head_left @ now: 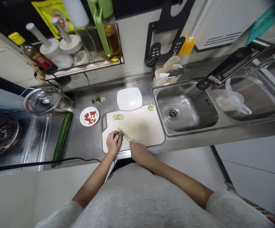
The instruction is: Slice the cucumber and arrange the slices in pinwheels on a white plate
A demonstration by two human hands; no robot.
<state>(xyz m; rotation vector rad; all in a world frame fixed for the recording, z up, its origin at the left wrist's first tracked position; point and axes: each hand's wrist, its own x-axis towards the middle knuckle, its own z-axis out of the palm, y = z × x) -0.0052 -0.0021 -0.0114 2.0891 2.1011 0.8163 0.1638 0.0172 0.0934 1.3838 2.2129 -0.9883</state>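
Low on the white cutting board (151, 126), my left hand (114, 143) is closed on a small dark-green cucumber piece, mostly hidden by the fingers. My right hand (138, 152) grips a knife (124, 135), its blade against the cucumber piece, close to my left fingertips. A short row of overlapping cucumber slices (117, 117) lies near the board's upper left. More curled cucumber slices (151, 107) rest at the upper right corner. Wet, pale green smears mark the middle of the board.
A white square plate (129, 98) touches the board's far edge. Left of it stand a small plate (82, 119) with chopped red bits, cucumber ends (97, 98), a whole cucumber (61, 139) and a steel pot (44, 100). A black cord (80, 158) crosses the counter's front. The sink (187, 107) is right.
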